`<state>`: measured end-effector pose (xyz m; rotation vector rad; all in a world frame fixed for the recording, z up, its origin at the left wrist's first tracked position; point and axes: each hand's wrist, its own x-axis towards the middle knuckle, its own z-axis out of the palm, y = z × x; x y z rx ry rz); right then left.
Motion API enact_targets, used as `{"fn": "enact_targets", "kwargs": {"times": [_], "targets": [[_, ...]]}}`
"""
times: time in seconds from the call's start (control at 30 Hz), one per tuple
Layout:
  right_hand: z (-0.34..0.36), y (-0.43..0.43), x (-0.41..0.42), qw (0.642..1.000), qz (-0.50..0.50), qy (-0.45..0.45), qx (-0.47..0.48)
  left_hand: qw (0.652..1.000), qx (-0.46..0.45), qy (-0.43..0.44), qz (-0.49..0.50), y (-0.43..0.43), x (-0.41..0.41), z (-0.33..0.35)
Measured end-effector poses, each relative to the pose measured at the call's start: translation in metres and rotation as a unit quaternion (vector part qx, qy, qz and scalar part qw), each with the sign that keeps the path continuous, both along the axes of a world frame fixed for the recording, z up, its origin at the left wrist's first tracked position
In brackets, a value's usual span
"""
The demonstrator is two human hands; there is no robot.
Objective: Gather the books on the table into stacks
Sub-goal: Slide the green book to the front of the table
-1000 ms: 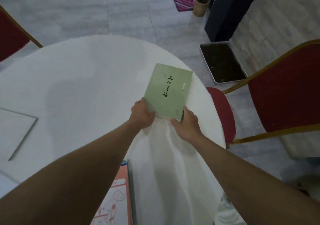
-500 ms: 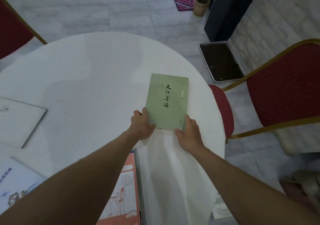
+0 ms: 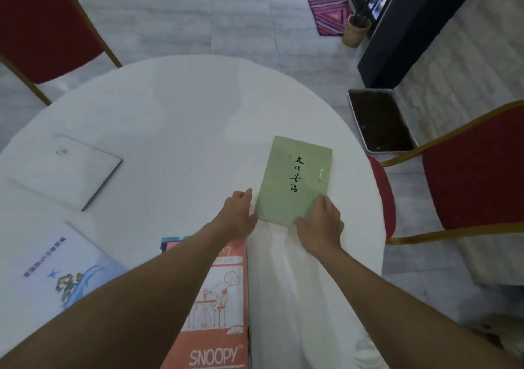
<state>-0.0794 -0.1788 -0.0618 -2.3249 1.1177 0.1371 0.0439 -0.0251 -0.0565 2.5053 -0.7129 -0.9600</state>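
Note:
A green book (image 3: pixel 295 178) with black handwritten characters lies flat near the right edge of the round white table (image 3: pixel 170 113). My left hand (image 3: pixel 239 212) grips its near left corner. My right hand (image 3: pixel 320 221) holds its near right corner, fingers on the cover. An orange Snoopy book (image 3: pixel 224 297) lies by the near edge, partly under my left forearm. To the left lie a white book (image 3: pixel 68 172) and a pale blue illustrated book (image 3: pixel 56 266), each apart from the others.
Red chairs with gold frames stand at the right (image 3: pixel 476 181) and far left (image 3: pixel 42 22). On the floor right of the table are a tray of dark soil (image 3: pixel 380 121), a potted plant (image 3: pixel 354 31), a pink rug (image 3: pixel 326 2) and a black cabinet (image 3: pixel 411 28).
Both hands have drawn the green book toward me across the cloth and turned it squarer. My view has swung left and down, bringing the other books into sight.

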Motion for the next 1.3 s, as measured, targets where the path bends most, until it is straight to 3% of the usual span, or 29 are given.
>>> {"fn": "enact_targets", "kwargs": {"times": [0.47, 0.9, 1.3], "targets": [[0.003, 0.092, 0.094, 0.969, 0.24, -0.009, 0.058, 0.975, 0.047, -0.069, 0.204, 0.158, 0.024, 0.023], [-0.016, 0.213, 0.149, 0.94, 0.329, -0.002, 0.092, 0.943, 0.066, -0.042, 0.323, 0.293, 0.049, 0.009], [-0.017, 0.274, 0.269, 0.93, 0.358, -0.013, 0.076, 0.916, 0.008, -0.037, 0.4, 0.328, 0.156, -0.005]]}}
